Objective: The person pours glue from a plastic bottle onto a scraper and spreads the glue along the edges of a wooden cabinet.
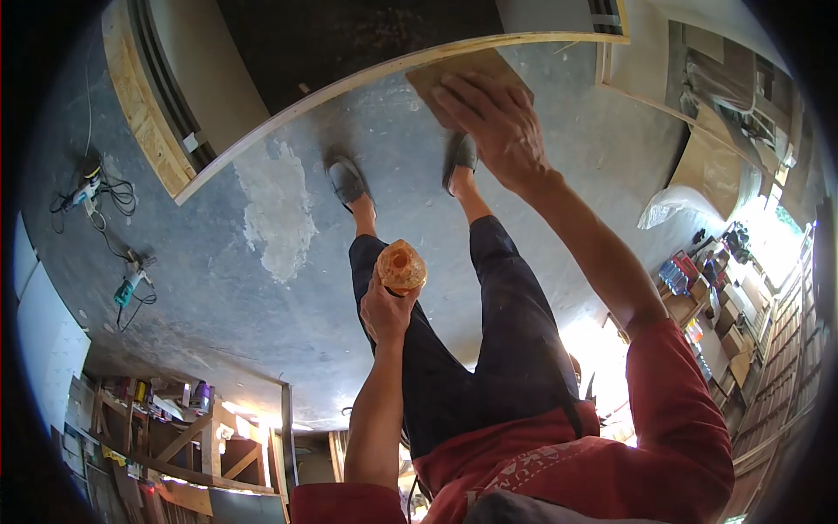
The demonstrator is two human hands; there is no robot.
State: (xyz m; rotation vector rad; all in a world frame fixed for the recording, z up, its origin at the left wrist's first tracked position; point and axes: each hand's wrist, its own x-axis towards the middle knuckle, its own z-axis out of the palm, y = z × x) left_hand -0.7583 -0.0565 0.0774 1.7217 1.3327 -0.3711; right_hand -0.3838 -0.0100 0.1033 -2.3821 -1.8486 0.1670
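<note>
My left hand (387, 312) is wrapped round an orange, crusted bottle (403, 272) whose round mouth points up at me. It is held above my left leg, and its lower part is hidden by my fingers. Stretched forward, my right hand (496, 122) grips a flat brown rectangular piece (436, 86), with fingers laid over its top face. Whether this piece is board or stiff sheet I cannot tell. Its far edge is at the pale wooden edge (349, 83) of a large panel or cabinet frame; I cannot tell whether they touch.
Power tools with cords, one teal (129, 286) and one grey-blue (90, 179), lie on the grey concrete floor (209, 253) at left. A wooden workbench frame (209, 445) stands lower left. Brown sheets with plastic wrap (685, 205) and a cluttered bench are at right.
</note>
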